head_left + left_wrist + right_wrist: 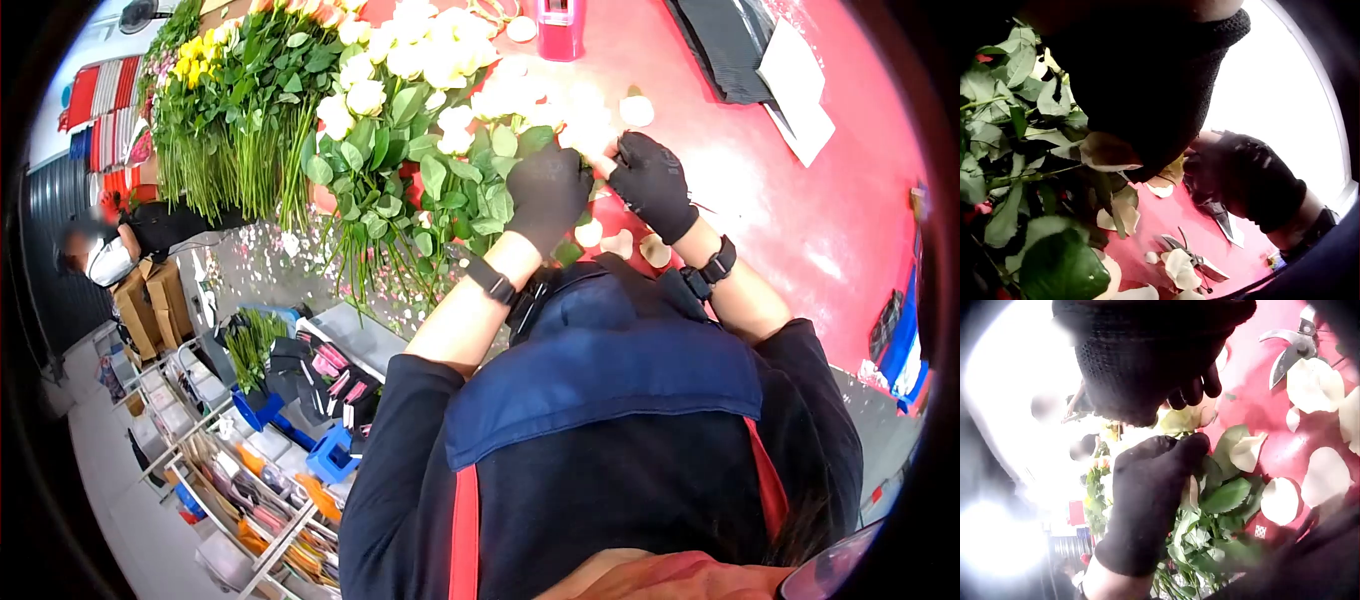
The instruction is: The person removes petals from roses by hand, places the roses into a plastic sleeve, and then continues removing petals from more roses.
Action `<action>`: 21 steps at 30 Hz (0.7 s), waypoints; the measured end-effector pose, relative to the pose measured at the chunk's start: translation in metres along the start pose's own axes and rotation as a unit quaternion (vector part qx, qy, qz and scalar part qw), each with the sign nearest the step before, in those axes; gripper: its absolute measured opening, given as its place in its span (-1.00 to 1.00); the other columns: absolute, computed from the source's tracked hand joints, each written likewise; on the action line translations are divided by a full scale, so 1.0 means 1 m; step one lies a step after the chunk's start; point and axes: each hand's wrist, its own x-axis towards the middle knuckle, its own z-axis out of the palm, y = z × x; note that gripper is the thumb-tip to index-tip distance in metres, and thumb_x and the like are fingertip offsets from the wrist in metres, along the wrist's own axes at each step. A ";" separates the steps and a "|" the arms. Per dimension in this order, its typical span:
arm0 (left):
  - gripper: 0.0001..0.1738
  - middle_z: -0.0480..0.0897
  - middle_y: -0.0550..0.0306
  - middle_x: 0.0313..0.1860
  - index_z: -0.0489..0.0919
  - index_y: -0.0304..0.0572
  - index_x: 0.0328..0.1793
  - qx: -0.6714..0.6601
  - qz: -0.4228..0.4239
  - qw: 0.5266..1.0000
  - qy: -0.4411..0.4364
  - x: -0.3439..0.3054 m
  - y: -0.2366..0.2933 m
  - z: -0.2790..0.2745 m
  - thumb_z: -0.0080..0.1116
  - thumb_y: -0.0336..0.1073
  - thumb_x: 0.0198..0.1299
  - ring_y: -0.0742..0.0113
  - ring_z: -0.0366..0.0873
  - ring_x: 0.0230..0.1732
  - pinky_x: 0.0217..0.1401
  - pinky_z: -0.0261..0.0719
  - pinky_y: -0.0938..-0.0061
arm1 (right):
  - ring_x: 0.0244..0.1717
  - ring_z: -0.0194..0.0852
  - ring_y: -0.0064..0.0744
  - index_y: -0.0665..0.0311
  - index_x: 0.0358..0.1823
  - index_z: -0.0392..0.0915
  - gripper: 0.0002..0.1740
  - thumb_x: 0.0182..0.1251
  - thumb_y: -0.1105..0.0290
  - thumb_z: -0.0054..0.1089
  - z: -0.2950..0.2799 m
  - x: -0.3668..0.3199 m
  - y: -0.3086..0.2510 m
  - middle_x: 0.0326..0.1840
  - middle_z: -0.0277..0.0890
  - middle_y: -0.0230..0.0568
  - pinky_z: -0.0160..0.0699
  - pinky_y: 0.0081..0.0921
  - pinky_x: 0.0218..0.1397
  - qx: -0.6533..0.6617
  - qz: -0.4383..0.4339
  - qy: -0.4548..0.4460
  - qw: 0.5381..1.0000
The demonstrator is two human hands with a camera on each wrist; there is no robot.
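Observation:
Both hands wear black gloves and meet over the red table. My left hand [548, 198] [1150, 500] grips a pale rose [1179, 420] just under its bloom, fingers curled. Across from it, my right hand [652, 182] [1244, 181] has its fingers curled at the bloom's outer petals and pinches there; its fingertips are partly hidden. Green leaves [1227, 496] hang below the left hand. Loose cream petals [655, 250] [1280, 501] lie on the table near both hands. Pruning shears [1196, 257] [1300, 345] rest open among the petals.
Heaps of white roses [430, 50] and leafy stems [240, 130] cover the table's left part. A pink dispenser [561, 30] and black wrapping with white sheets [798, 95] lie farther back. Shelves [250, 500] and another person [105, 255] are at the left.

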 end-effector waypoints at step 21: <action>-0.83 0.58 0.04 -0.62 0.65 -0.32 -0.41 -0.361 -0.121 0.925 -0.004 -0.010 0.001 -0.034 0.28 -0.32 0.07 0.37 0.49 -0.58 -0.46 0.43 0.33 | -0.41 0.51 -0.09 0.25 -0.35 0.65 -0.76 -0.04 0.31 0.43 -0.014 0.016 -0.040 -0.44 0.45 -0.16 0.42 -0.19 -0.38 -0.109 -0.264 0.105 0.953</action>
